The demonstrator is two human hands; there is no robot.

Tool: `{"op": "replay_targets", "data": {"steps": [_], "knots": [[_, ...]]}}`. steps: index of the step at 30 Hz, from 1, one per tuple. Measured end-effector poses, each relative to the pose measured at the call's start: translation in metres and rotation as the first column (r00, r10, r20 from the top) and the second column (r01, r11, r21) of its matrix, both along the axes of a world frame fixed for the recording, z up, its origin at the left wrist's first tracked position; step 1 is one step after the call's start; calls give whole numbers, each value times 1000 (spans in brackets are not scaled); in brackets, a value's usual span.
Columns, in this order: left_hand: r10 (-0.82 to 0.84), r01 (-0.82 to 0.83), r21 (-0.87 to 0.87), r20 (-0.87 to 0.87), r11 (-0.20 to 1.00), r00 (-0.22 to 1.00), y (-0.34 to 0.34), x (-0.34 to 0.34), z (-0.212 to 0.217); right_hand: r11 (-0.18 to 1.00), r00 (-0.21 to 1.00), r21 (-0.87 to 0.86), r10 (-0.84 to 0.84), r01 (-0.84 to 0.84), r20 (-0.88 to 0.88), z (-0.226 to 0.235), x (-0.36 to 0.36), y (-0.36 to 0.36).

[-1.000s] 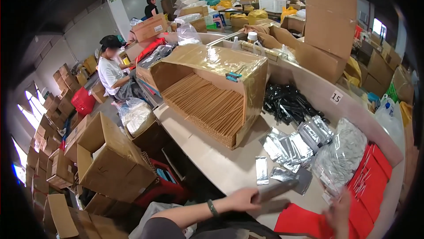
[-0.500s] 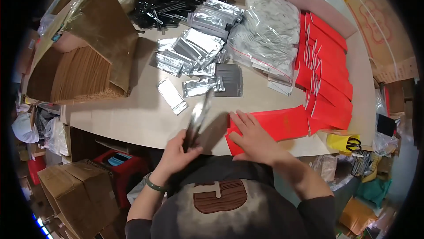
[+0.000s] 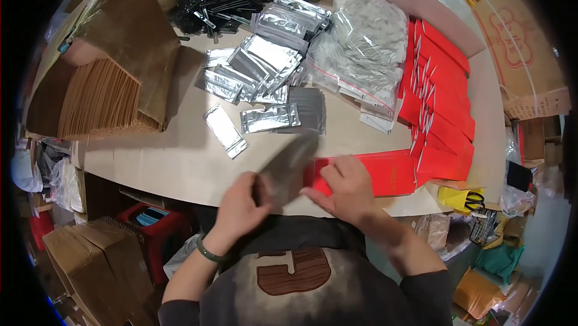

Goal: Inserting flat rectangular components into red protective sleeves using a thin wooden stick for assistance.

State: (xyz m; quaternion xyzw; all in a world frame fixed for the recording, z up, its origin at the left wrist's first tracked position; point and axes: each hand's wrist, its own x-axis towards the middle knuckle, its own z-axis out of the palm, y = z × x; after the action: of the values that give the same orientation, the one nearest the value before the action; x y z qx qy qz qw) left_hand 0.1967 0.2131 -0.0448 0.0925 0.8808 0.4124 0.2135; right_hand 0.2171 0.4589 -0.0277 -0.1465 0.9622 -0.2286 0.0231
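Note:
My left hand, a bangle on its wrist, grips a flat grey foil packet that is smeared by motion and tilted above the table's front part. Close to its right, my right hand has its fingers curled and thumb out, pinching the open-looking left end of a red paper envelope. Beyond my hands lie a single silver foil packet and a heap of more silver packets. One silver packet partly covers a dark grey stack.
A cardboard box filled with upright brown card pieces stands at left. Black plastic utensils are piled at the back, beside a clear bag of white items. Overlapping red envelopes line the right side; a yellow holder with scissors hangs near the right edge.
The foil packet in my left hand has swung rightward toward the envelope. My right hand has gone from lying spread on the envelope to curling at its left end.

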Motion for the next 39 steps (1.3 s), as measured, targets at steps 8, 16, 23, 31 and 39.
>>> {"op": "replay_targets", "data": {"steps": [8,16,23,31,39], "knots": [[-111,59,-189,-276,980,955,-18,4,-9,975,938,87,-222,205,267,-10,-5,-14],[-172,129,-179,-248,975,953,-25,1,-4,978,952,-96,-152,183,267,-20,0,-7],[-205,164,-175,-248,971,947,-29,0,-7,970,940,-106,-179,217,290,-14,-1,-9],[-451,381,-309,-197,871,871,-37,-18,10,985,959,-78,-129,153,252,-29,-9,-25],[-228,61,-302,-554,951,801,-62,-59,-17,823,838,155,-541,546,-78,-32,-74,121]]}}
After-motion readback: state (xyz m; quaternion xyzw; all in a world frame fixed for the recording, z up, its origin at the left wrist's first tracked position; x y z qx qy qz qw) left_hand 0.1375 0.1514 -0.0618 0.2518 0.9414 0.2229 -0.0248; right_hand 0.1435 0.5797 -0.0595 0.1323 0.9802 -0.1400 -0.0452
